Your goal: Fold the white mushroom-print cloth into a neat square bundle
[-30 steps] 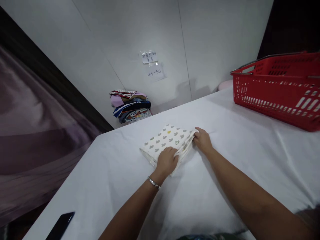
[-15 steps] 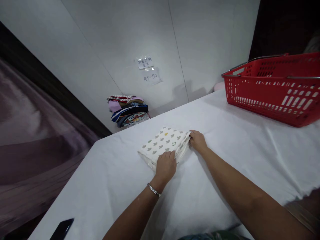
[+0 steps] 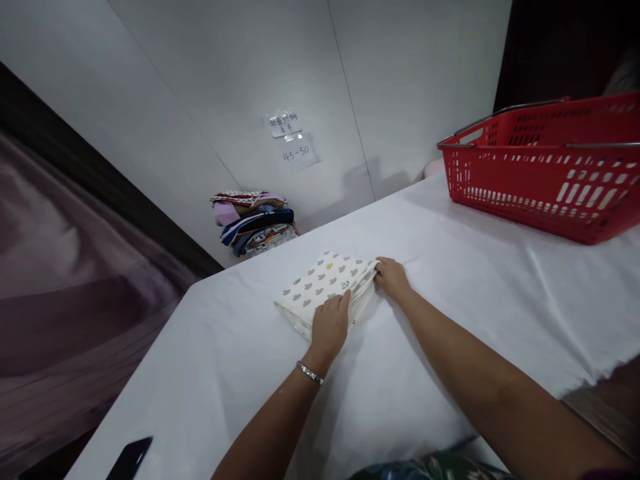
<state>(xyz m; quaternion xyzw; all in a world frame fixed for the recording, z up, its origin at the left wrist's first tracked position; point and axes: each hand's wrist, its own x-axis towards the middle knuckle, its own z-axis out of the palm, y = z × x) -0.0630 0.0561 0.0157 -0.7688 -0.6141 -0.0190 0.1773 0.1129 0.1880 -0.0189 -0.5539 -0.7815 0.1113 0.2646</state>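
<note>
Two bare hands are resting on a folded cloth point(image 3: 320, 285) that is lying in the middle of the white tabletop point(image 3: 465, 313).

At the near left edge a dark flat object point(image 3: 129, 459) is lying, too cut off to identify. Farther back a pile of folded clothes point(image 3: 253, 223) is sitting against the wall. Above it two paper notes point(image 3: 294, 139) are hanging; the lower one is reading "45-50", and the upper handwriting is too small to make out. The cloth is showing cream fabric with small grey shapes. The left hand point(image 3: 330, 327), with a bracelet point(image 3: 310, 372) on its wrist, is pressing its fingers point(image 3: 343, 303) stretched out flat and close together on the cloth's near edge, gripping nothing. The right hand point(image 3: 393, 279) is touching the cloth's right corner with curled fingers point(image 3: 380, 269); whether they are pinching the layers cannot be told. A red basket point(image 3: 545, 183) is standing at the far right, well apart.
</note>
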